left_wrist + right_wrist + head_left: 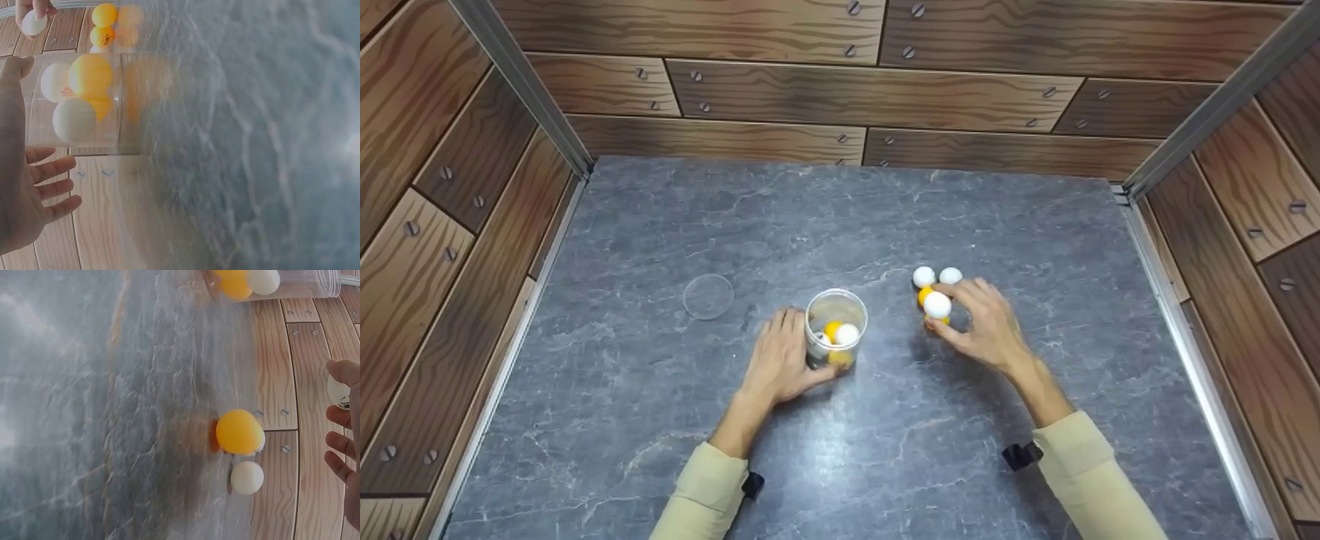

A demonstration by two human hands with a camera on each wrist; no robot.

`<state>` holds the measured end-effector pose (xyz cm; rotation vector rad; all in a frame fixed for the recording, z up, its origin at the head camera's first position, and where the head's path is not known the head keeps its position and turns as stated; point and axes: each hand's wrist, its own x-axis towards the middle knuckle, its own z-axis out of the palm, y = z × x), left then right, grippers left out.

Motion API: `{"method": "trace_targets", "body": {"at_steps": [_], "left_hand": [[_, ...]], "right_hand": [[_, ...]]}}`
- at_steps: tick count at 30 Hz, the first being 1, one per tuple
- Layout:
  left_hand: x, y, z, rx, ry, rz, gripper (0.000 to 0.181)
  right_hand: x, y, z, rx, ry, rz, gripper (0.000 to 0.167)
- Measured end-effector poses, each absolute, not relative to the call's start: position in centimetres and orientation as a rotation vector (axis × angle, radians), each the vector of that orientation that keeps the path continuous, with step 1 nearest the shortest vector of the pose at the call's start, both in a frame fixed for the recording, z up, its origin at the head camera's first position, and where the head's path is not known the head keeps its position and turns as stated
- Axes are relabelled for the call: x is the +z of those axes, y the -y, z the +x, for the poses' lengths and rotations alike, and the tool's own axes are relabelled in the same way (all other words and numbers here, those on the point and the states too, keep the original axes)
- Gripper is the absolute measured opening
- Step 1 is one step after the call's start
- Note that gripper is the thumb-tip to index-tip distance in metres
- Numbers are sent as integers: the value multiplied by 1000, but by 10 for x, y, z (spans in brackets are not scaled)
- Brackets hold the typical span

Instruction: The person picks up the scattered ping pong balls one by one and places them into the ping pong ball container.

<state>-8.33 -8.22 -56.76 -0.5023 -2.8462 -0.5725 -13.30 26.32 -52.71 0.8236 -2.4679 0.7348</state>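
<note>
A clear plastic jar [837,307] stands upright with its mouth open, holding several white and orange ping-pong balls [90,76]. My left hand [782,358] holds it from the left side, the thumb across the near side and the fingers along the far side. To the right, my right hand [986,324] pinches a white ping-pong ball [937,305] between thumb and forefinger, raised above the surface. Beneath and beyond it, two orange balls [104,15] and two white balls [924,277] rest on the table, the orange ones partly hidden in the head view.
A round clear lid [709,297] lies flat on the grey marbled tabletop [780,217], left of the jar. Wood-patterned panels [840,90] wall in the back and both sides, with metal rails [1192,360] along the side edges.
</note>
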Motion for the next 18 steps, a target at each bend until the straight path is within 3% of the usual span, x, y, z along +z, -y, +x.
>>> {"method": "trace_targets", "body": {"at_steps": [18], "left_hand": [[-567, 83, -83, -547, 2873, -521, 99]], "right_hand": [[-516, -234, -135, 772, 2391, 879, 49]]}}
